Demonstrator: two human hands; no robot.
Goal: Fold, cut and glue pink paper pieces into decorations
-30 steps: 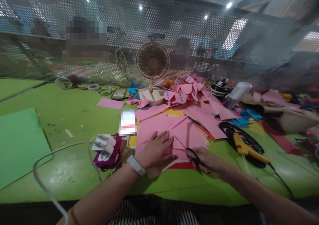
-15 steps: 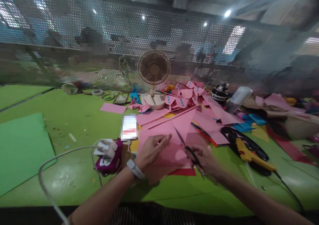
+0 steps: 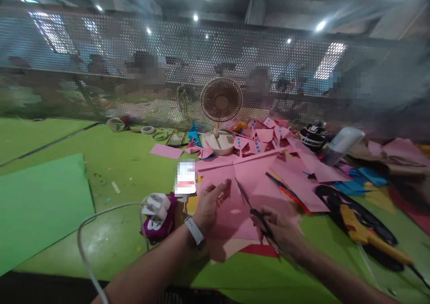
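Note:
My right hand (image 3: 277,230) is wrapped around the black handles of a pair of scissors (image 3: 257,213). The narrow blades point away from me and to the left, slightly parted, above a pink paper sheet (image 3: 235,225). Left of the blade tips, my left hand (image 3: 211,203) hovers over that sheet with curled fingers and a raised thumb. Whatever its fingers hold, if anything, blends into the pink behind them. Between the hands lies a small pink scrap (image 3: 235,211). Under the sheet's near edge, a red sheet (image 3: 260,250) sticks out.
A fan (image 3: 221,101) stands behind, beside piled pink paper pieces (image 3: 262,136). A phone (image 3: 185,178) and a purple power strip (image 3: 157,225) with a looping cable are on the left. Right lie a red-and-black tool (image 3: 290,194), a yellow glue gun (image 3: 366,232) and a clear bottle (image 3: 344,145).
The view has shifted, so the bench appears farther right and lower. My left hand's fingers have curled and its thumb has lifted. The scissors remain in my right hand.

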